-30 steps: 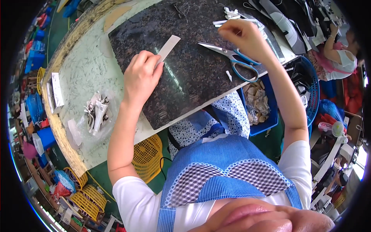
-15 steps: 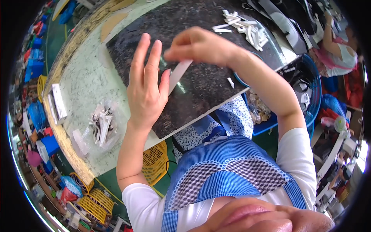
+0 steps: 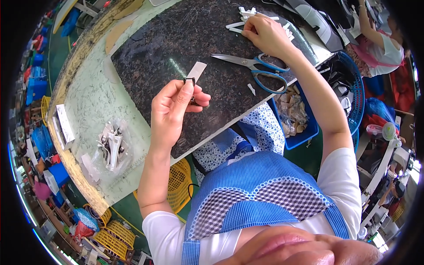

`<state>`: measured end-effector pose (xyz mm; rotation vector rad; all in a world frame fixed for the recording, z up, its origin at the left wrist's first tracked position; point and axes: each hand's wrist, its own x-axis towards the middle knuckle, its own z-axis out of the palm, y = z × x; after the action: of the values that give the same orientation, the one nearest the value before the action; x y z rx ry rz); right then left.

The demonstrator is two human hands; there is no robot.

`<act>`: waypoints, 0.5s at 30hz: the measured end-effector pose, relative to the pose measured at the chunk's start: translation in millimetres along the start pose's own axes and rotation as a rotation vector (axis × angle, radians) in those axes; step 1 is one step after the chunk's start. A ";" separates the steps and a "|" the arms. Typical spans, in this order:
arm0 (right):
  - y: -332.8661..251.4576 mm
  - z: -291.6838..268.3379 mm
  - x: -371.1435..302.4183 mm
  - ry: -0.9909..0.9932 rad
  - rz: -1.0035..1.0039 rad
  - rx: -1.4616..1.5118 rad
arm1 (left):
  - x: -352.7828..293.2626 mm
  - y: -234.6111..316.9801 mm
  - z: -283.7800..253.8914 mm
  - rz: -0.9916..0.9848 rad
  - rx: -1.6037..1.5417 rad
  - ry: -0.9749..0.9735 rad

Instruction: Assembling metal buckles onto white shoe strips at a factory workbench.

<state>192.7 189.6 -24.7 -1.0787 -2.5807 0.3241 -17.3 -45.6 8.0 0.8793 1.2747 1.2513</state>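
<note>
My left hand is closed round a small black buckle, a thin frame showing above the thumb. More black metal shows between its curled fingers, partly hidden. A flat white strip extends just past the buckle; I cannot tell whether it passes through it. Farther right, my right hand reaches into a pile of narrow white strips, its fingertips pinched on a strip. Under the right forearm, scissors with blue handles lie on the dark speckled slab, blades pointing left.
A clear bag of strips and a white box are on the pale table at left. A blue bin of tan pieces and a blue basket stand at right. Another person works at far right.
My left hand has gone from outstretched fingers to closed round the buckle. My right hand has moved away from it, up and right to the strip pile, uncovering the scissors.
</note>
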 end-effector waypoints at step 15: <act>-102.0 -30.0 -95.4 -0.078 0.408 1.745 | 16.7 -6.8 55.4 0.141 -0.107 0.174</act>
<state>201.3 53.1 16.5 -0.7024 -1.0842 2.0846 35.7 -21.4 6.4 0.8083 1.2853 1.5214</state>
